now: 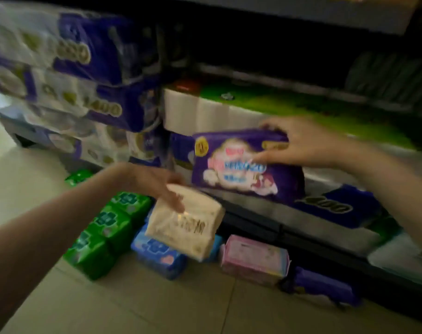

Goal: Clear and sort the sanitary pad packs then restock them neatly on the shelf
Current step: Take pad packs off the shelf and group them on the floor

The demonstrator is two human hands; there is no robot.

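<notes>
I am crouched low at a dim shop shelf, both bare arms reaching forward. My right hand grips a purple pad pack by its top right corner, fingers over the top edge and thumb on the front, holding it upright in front of the bottom shelf. My left hand holds a cream pack from above, tilted over the floor; the blur hides how far my fingers wrap it. On the tiled floor below lie 3 green packs in a row, a blue pack beside them, a pink pack and a dark purple pack near the shelf base. Large white and purple bundles are stacked at left. To sort well, I judge each colour should join its own group, laid flat with faces up
</notes>
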